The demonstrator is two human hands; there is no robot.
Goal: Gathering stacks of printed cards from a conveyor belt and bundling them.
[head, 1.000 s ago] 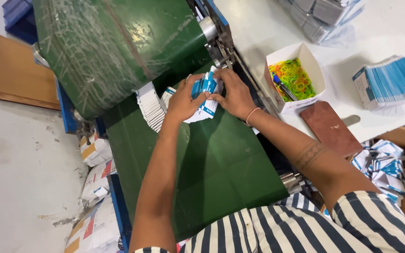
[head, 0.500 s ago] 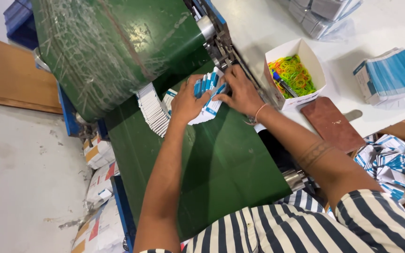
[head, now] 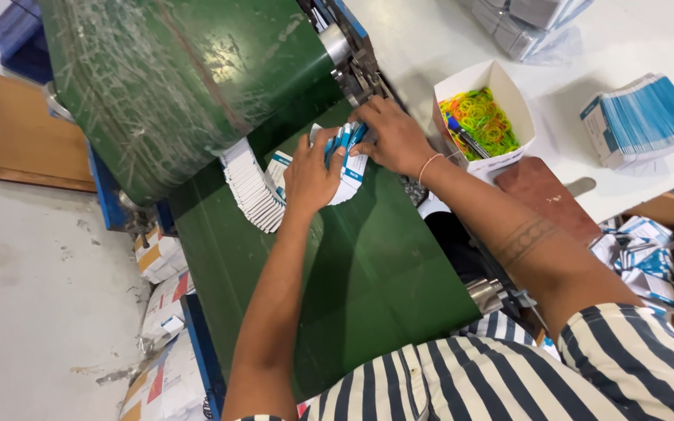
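Both my hands rest on a fanned batch of flat blue-and-white cartons (head: 346, 160) lying on the green conveyor belt (head: 352, 265). My left hand (head: 310, 178) presses on the batch from the near side, fingers curled over its edge. My right hand (head: 390, 134) grips the same batch from the far side, next to the metal roller (head: 338, 40). A row of overlapping white cartons (head: 251, 187) trails out from under the big green drum (head: 173, 78), just left of my left hand.
A white paper box of coloured rubber bands (head: 481, 117) stands on the white table at right. A stack of blue-and-white cartons (head: 637, 117) lies farther right. A brown pad (head: 544, 195) sits at the table's edge. Loose cartons (head: 641, 249) fill a bin; sacks (head: 157, 312) lie on the floor.
My hands have closed in on the carton batch, gathering it tighter on the belt. The view has shifted slightly; the row under the drum stays put.
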